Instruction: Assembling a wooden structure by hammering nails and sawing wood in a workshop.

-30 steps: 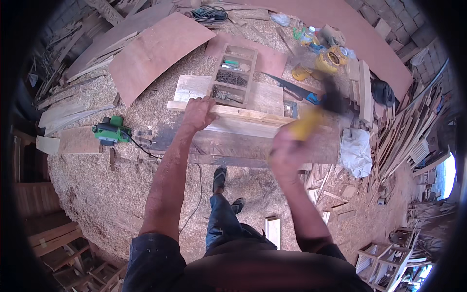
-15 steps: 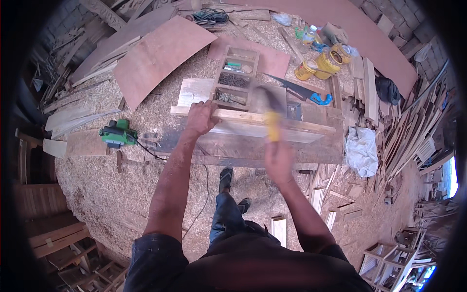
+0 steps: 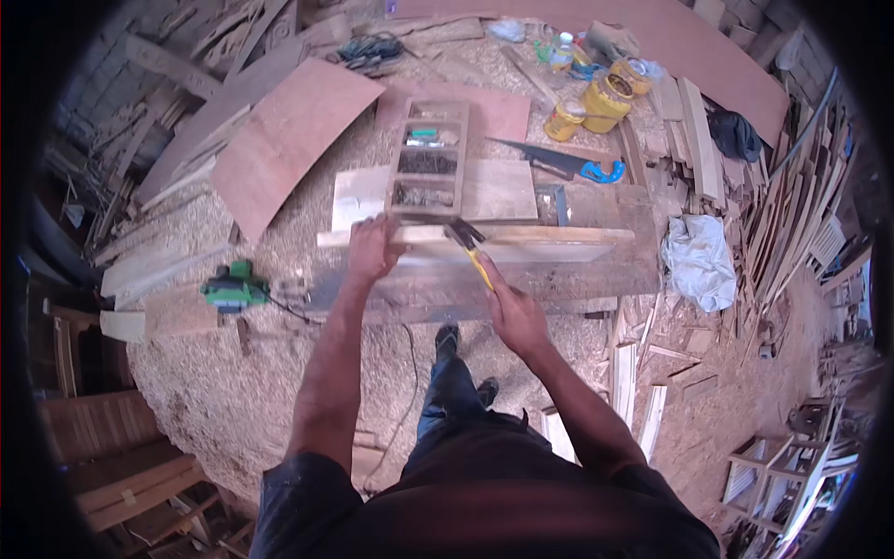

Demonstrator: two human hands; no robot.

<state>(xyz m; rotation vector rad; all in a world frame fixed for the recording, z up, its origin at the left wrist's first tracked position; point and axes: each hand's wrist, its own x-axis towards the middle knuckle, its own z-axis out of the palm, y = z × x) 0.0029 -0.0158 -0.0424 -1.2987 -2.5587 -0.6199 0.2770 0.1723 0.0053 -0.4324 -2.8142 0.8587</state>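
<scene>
Grasping a hammer [image 3: 481, 266] in the right hand [image 3: 519, 320], aimed head-first ahead and leftward from the fist, with its long axis aslant to a batten [image 3: 549, 236] running left to right. Clasping that batten with the left hand [image 3: 372, 252], left of the hammer, reaching nearly straight ahead with that arm, slanting inward with the other. Hidden at the butt by the right fist; too unclear at the head [image 3: 463, 234] to tell contact.

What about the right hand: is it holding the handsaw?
No, the right hand grips a yellow-handled hammer; the handsaw lies beyond it.
</scene>
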